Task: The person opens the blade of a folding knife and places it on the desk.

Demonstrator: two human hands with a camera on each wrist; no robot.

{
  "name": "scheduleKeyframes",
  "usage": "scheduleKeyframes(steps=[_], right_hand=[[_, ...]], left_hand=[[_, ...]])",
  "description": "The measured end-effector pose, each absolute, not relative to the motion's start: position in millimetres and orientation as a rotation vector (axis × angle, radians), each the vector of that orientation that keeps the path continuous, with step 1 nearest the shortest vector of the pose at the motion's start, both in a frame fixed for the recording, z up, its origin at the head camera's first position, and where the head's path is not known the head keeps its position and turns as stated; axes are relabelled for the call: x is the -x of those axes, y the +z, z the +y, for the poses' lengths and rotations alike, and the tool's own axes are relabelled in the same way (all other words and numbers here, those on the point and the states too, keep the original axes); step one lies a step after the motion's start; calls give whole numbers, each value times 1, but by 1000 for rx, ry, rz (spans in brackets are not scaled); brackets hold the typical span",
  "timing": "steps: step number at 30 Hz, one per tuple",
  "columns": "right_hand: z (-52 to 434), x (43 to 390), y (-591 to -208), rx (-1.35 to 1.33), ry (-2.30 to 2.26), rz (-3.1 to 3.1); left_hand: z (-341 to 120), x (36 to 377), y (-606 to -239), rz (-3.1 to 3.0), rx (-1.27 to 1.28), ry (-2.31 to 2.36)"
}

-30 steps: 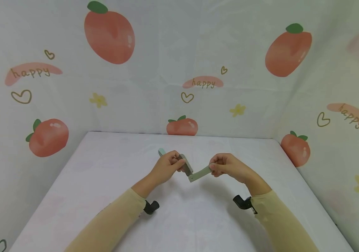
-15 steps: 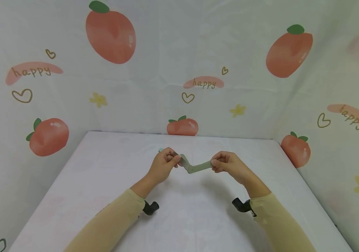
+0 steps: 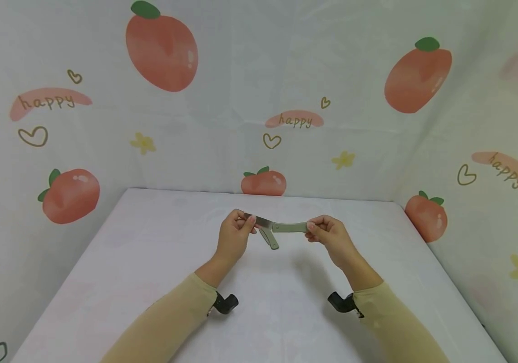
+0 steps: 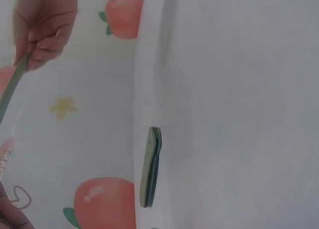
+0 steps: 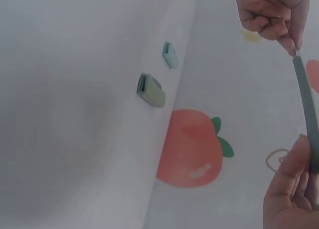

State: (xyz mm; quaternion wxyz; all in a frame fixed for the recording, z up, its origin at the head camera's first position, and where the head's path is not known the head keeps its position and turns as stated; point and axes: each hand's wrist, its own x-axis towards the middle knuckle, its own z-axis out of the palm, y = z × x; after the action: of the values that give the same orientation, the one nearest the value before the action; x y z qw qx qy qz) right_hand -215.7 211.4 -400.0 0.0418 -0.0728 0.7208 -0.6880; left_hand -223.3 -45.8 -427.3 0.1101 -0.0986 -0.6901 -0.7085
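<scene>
Held above the table, a folding knife (image 3: 290, 228) with a sage-green handle is unfolded to nearly a straight line. My left hand (image 3: 235, 233) pinches its grey metal blade (image 3: 262, 222) between thumb and fingers. At the handle's far end my right hand (image 3: 331, 239) has a thumb-and-finger grip. Beneath the blade, a second green folding knife (image 3: 269, 238) lies folded on the table; the left wrist view also shows this folded knife (image 4: 151, 167). A pale teal folded knife (image 5: 170, 55) lies past it in the right wrist view; my left hand hides it from the head view.
A white-covered table (image 3: 159, 252) spreads under both arms. Its back edge meets a white cloth wall (image 3: 222, 151) printed with red fruit, hearts and "happy". Black wrist cameras (image 3: 226, 304) sit on both cuffs.
The handle's pivot end has risen, and the angle between handle and blade has widened until almost straight. Both hands have shifted slightly upward in view. The pale teal knife has become hidden.
</scene>
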Motion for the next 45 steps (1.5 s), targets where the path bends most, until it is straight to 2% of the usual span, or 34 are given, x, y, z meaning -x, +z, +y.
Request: scheduleKeyframes(steps=[17, 33, 36, 45], right_hand=[[196, 217, -403, 102, -2366, 2084], [214, 221, -405, 201, -2012, 2216], [217, 221, -404, 217, -1908, 2251], [223, 219, -404, 249, -1769, 2282]], left_hand=[[-31, 224, -427, -1801, 39, -2209], [-48, 224, -438, -1945, 54, -2200], [-52, 217, -431, -2010, 47, -2199], [-57, 216, -446, -2042, 40, -2208]])
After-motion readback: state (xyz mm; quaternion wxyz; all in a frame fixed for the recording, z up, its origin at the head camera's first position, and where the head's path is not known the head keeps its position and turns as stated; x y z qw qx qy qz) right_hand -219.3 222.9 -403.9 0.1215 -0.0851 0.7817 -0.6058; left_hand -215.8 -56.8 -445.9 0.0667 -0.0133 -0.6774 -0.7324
